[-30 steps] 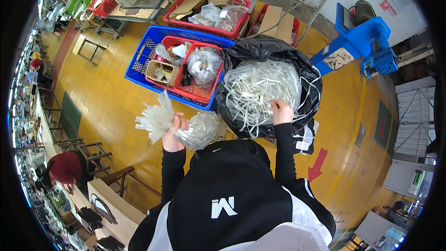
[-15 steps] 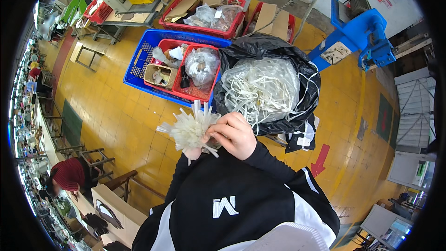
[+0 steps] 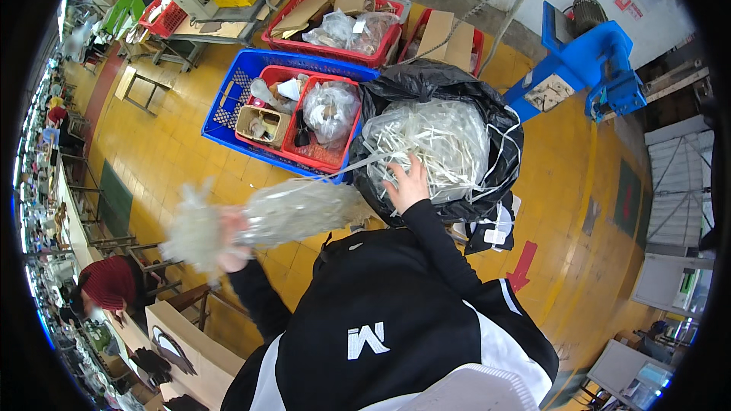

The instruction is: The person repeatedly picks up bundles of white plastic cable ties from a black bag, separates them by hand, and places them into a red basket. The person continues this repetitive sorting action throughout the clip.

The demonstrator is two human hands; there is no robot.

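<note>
My left hand (image 3: 234,242), blurred by motion, is closed around a long bundle of translucent plastic strips (image 3: 301,213). The bundle's frayed end (image 3: 190,232) fans out on the far side of the fist; the rest trails right toward the bag. Over the black plastic bag (image 3: 509,148) is my right hand (image 3: 409,184), its fingers apart against the heap of white and clear strips (image 3: 442,137) inside. One loose pale strip (image 3: 356,163) stretches from near the bundle to the right fingertips. Whether those fingers touch it I cannot tell.
Left of the bag stands a blue crate (image 3: 221,118) with red baskets (image 3: 324,154) of scraps. Behind it is a red crate (image 3: 335,46) with cardboard and plastic bags. A blue machine (image 3: 567,61) stands at right. A person in red (image 3: 114,281) sits at a bench far left.
My left hand has swung left with the bundle, which now stretches out lengthwise. My right hand has left the bundle and moved up and right to the strips in the bag.
</note>
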